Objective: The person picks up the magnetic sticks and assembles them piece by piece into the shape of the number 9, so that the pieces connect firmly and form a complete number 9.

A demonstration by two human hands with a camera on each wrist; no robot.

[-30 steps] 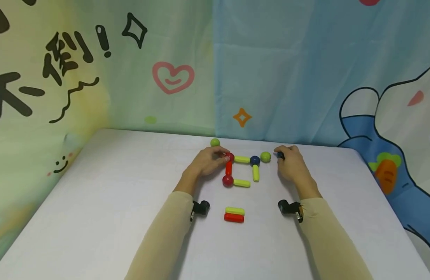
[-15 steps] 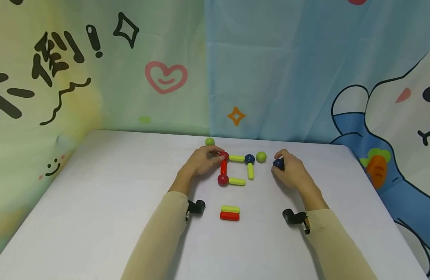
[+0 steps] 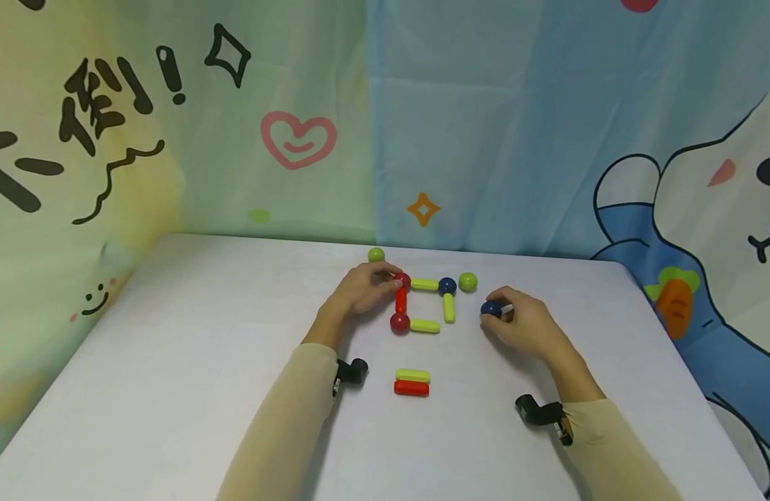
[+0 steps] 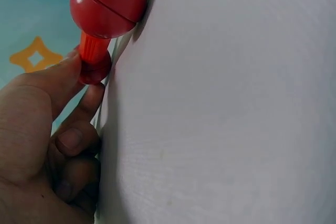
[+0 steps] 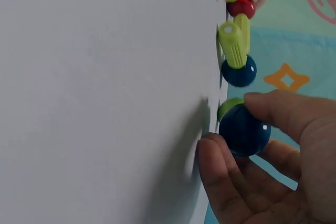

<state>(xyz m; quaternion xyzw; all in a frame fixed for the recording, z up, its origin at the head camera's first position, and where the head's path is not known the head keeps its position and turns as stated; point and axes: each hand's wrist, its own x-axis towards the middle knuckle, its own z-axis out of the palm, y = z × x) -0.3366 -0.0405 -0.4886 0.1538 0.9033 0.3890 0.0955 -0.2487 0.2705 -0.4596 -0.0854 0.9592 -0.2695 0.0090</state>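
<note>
My left hand (image 3: pixel 362 289) pinches the far red ball (image 3: pixel 402 280), the corner of a joined frame; in the left wrist view its thumb and finger lie around that ball (image 4: pixel 95 72). A red rod (image 3: pixel 400 300) links it to the near red ball (image 3: pixel 399 323), from which a yellow-green rod (image 3: pixel 425 325) points right. Another rod (image 3: pixel 425 284) runs to a blue ball (image 3: pixel 448 286) with a rod (image 3: pixel 449 308) pointing toward me. Right of the frame, my right hand (image 3: pixel 524 321) holds a loose blue ball (image 3: pixel 491 309) between thumb and fingers, also seen in the right wrist view (image 5: pixel 244 129).
One green ball (image 3: pixel 468 282) lies right of the frame's blue ball, another (image 3: pixel 376 255) behind my left hand. Nearer on the white table (image 3: pixel 234 417) a yellow-green rod (image 3: pixel 413 376) and a red rod (image 3: pixel 412 388) lie side by side. A printed curtain hangs behind.
My right hand has come nearer with the loose blue ball, which now shows more clearly between its fingers. The left hand keeps its hold on the red ball. The head view has shifted slightly.
</note>
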